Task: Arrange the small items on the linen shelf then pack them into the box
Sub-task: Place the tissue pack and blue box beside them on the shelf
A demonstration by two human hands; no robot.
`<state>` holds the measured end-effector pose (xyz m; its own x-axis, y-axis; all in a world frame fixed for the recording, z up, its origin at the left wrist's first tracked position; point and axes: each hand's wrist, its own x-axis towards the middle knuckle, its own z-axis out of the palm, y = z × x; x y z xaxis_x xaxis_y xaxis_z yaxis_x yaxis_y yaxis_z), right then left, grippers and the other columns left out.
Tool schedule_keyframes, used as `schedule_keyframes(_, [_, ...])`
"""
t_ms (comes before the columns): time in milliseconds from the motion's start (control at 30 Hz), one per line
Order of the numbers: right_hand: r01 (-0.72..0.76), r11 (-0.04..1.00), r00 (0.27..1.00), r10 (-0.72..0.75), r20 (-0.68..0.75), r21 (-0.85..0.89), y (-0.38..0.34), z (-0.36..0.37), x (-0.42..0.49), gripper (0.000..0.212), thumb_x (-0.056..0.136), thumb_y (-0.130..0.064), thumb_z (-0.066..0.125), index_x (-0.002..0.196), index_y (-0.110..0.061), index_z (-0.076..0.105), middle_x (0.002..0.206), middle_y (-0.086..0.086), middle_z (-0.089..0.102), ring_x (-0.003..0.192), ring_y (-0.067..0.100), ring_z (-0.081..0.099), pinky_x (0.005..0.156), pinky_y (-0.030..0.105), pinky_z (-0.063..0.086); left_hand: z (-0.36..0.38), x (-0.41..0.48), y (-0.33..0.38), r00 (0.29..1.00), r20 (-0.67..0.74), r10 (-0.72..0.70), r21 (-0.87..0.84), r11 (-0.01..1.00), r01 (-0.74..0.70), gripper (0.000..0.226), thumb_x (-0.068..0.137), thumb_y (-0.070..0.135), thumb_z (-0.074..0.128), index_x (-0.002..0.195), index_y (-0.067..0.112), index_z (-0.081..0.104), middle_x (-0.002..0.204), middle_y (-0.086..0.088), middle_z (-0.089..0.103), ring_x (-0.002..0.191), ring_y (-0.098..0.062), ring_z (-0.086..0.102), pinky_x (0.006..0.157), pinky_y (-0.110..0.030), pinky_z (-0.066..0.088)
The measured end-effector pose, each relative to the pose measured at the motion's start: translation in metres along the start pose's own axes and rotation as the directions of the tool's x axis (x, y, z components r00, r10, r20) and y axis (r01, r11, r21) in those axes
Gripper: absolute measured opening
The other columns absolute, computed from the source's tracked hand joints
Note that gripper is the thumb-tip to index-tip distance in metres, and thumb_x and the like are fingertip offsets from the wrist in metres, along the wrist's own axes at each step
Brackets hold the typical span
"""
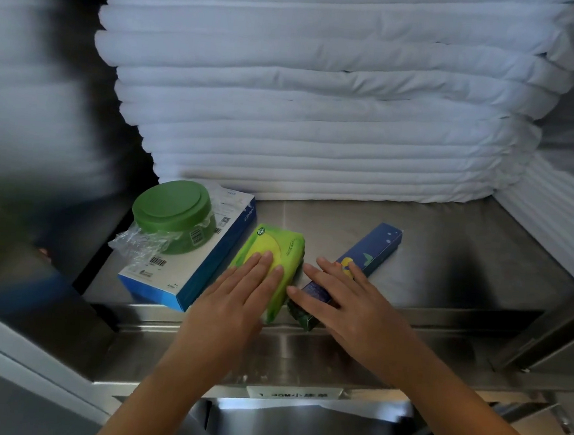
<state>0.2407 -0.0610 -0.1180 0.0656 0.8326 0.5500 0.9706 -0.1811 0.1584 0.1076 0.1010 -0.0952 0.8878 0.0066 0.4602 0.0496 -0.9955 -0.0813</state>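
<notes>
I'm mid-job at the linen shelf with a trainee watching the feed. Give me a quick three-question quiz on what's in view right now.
1. True or false: the green jar stands on top of the white and blue box.
2. The left hand lies flat on which item? A: the green pack. B: the green jar. C: the white and blue box.
3. Which hand rests on the long dark blue box?

Key
1. True.
2. A.
3. The right hand, fingers straight across the box's near end.
</notes>
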Motion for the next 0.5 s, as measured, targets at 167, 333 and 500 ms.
schedule_keyframes(167, [0.027,0.999,1.0,-0.026,0.016,-0.034,-0.004,0.002,0.0,0.041,0.087,-0.011,0.051,0.128,-0.018,0.056,0.125,0.022,0.057,0.117,0.038,0.053,0.092,0.057,0.044,-0.002,-0.004,-0.005,0.999,-0.026,0.027,-0.059,0.998,-0.028,0.077,0.039,0.0,0.09,0.112,-0.003,0.064,0.117,-0.022,0.062,0.104,-0.038,0.061,0.077,-0.056,0.049])
schedule_keyframes(333, [0.029,0.996,1.0,-0.028,0.012,-0.086,-0.012,0.002,0.003,0.051,0.077,-0.013,0.068,0.126,-0.018,0.057,0.124,0.022,0.058,0.115,0.038,0.055,0.088,0.058,0.047,0.005,-0.009,-0.011,0.996,-0.066,0.066,-0.085,0.994,-0.072,0.072,0.046,0.0,0.088,0.114,-0.001,0.064,0.12,-0.02,0.061,0.108,-0.036,0.059,0.085,-0.054,0.044])
schedule_keyframes(500, [0.038,0.992,0.999,-0.039,-0.012,-0.117,-0.013,-0.007,0.004,0.037,0.095,-0.019,0.035,0.124,-0.017,0.059,0.122,0.019,0.06,0.112,0.038,0.057,0.091,0.058,0.04,0.007,-0.013,-0.009,0.987,-0.149,0.058,-0.087,0.994,-0.071,0.063,0.059,0.001,0.077,0.12,0.002,0.059,0.125,-0.02,0.058,0.114,-0.035,0.056,0.091,-0.054,0.04])
